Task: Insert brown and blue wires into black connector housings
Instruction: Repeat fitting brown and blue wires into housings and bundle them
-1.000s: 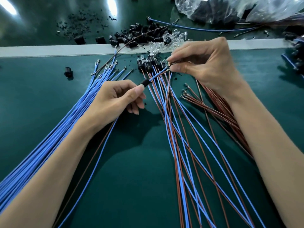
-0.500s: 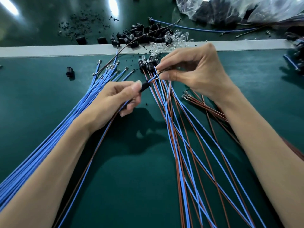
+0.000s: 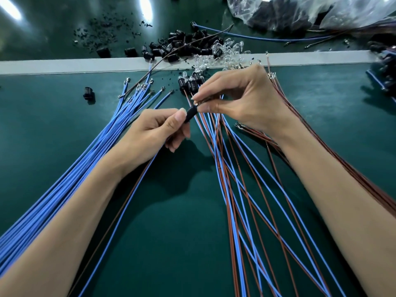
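My left hand (image 3: 158, 129) pinches a small black connector housing (image 3: 191, 113) between thumb and fingers. One blue wire and one brown wire (image 3: 128, 200) trail from that hand toward me. My right hand (image 3: 242, 103) pinches a metal-tipped wire end (image 3: 196, 103) just at the housing's far mouth; its colour is hidden by the fingertips. Loose blue wires (image 3: 85, 168) fan out on the left. Loose brown wires (image 3: 321, 157) lie under my right forearm. Between my arms lie paired blue and brown wires (image 3: 235, 189) ending in black housings (image 3: 190, 83).
A pile of black housings (image 3: 182, 46) and clear bulbs (image 3: 227, 52) sits beyond the white strip (image 3: 64, 65). One stray housing (image 3: 89, 95) lies at the left on the green mat. A plastic bag (image 3: 300, 11) is at the back right, more wired parts (image 3: 383, 67) at the right edge.
My right hand has moved left and toward me until its fingertips meet the housing. The stretch of blue wire seen between the hands has vanished. My left hand lifted slightly.
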Demonstrator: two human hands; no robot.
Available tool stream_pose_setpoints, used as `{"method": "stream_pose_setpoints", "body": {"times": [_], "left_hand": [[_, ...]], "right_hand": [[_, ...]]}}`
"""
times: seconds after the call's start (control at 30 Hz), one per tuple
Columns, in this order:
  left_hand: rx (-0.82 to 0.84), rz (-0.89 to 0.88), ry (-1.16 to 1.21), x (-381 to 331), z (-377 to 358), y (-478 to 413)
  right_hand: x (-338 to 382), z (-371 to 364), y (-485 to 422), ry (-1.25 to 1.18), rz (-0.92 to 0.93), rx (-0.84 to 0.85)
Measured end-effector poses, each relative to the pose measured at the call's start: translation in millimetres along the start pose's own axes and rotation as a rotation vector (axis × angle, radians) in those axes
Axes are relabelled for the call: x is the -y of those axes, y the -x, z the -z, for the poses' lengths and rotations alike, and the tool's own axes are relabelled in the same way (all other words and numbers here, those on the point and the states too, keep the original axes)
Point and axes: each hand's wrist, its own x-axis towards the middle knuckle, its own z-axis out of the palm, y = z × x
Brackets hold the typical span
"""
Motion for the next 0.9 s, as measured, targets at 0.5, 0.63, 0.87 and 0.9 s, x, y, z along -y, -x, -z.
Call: {"method": "stream_pose_setpoints", "body": {"times": [0.5, 0.63, 0.87, 0.9], "left_hand": [[0.017, -0.012, 0.072, -3, 2, 1], [0.043, -0.012, 0.051, -2, 3, 2], [0.033, -0.012, 0.034, -1, 5, 1], [0.023, -0.007, 0.038, 0, 5, 0]], "right_hand": [[15, -18, -1, -0.002, -0.104, 0.187], [17, -16, -2, 0.130, -0.057, 0.145], [22, -19, -3, 0.257, 0.019, 0.148], [22, -19, -4, 0.263, 0.036, 0.149]]}}
